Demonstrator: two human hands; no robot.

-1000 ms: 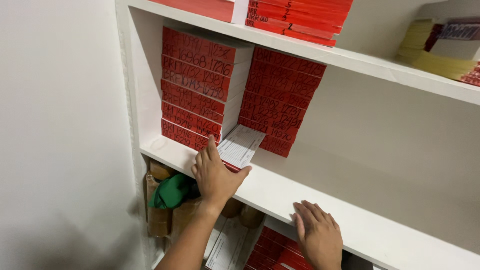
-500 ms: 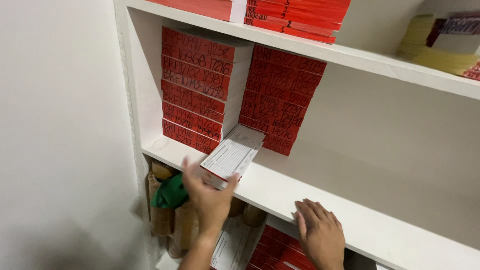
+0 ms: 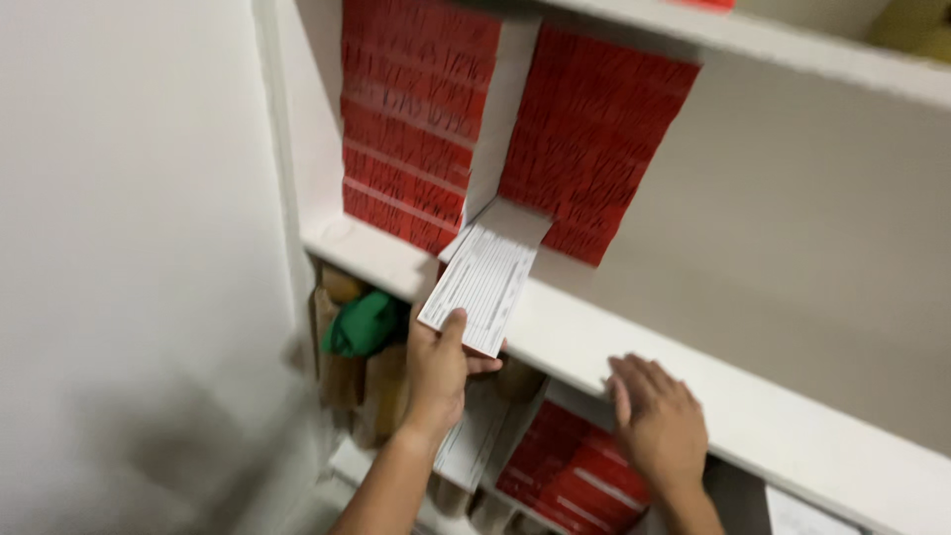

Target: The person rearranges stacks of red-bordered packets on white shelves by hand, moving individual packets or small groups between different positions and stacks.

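Note:
My left hand (image 3: 439, 363) grips the near end of a white printed pad (image 3: 483, 278) with a red edge. The pad juts out over the front of the white shelf (image 3: 753, 416), its far end lying between two stacks of red-spined pads. The left stack (image 3: 411, 119) and the right stack (image 3: 594, 139) stand on that shelf. My right hand (image 3: 659, 421) rests flat on the shelf's front edge, fingers spread, holding nothing. The view is blurred.
Below the shelf are a green cloth bundle (image 3: 364, 323) on brown wrapped rolls (image 3: 342, 372), white papers (image 3: 474, 446) and more red pads (image 3: 575, 471). A white wall (image 3: 139, 248) runs along the left. Another shelf board (image 3: 792, 50) crosses above.
My left hand has pulled the white pad further out from between the stacks, over the shelf edge. The camera view has dropped lower and shifted right. My right hand stays on the shelf edge.

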